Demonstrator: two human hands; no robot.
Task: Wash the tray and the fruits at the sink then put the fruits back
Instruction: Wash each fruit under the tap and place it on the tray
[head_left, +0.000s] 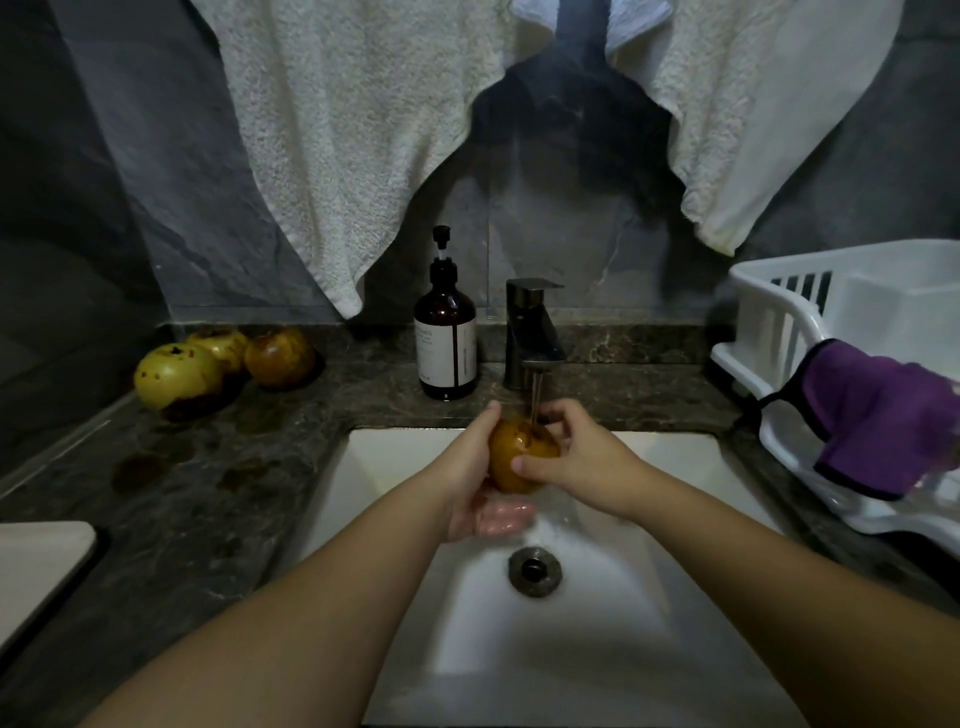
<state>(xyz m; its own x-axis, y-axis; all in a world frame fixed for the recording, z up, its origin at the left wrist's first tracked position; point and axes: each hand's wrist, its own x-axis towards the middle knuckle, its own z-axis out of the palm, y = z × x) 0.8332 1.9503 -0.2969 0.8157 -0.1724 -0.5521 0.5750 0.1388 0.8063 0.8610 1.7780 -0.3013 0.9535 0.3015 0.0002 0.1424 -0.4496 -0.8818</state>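
Note:
A brown-yellow fruit (511, 457) sits under the water running from the dark faucet (532, 332), above the white sink (395, 467). My left hand (478, 483) cups it from the left and below. My right hand (576, 457) grips it from the right, thumb on its front. Three more fruits lie on the counter at the back left: a yellow-green one (174, 374), a second yellow one (223, 345) behind it, and a brown one (279, 357). A white tray corner (36, 566) shows at the left edge.
A brown soap pump bottle (445, 343) stands left of the faucet. A white dish rack (831, 332) with a purple cloth (883, 421) over its rim sits on the right. White towels (337, 156) hang above. The drain (535, 570) is in the basin's middle.

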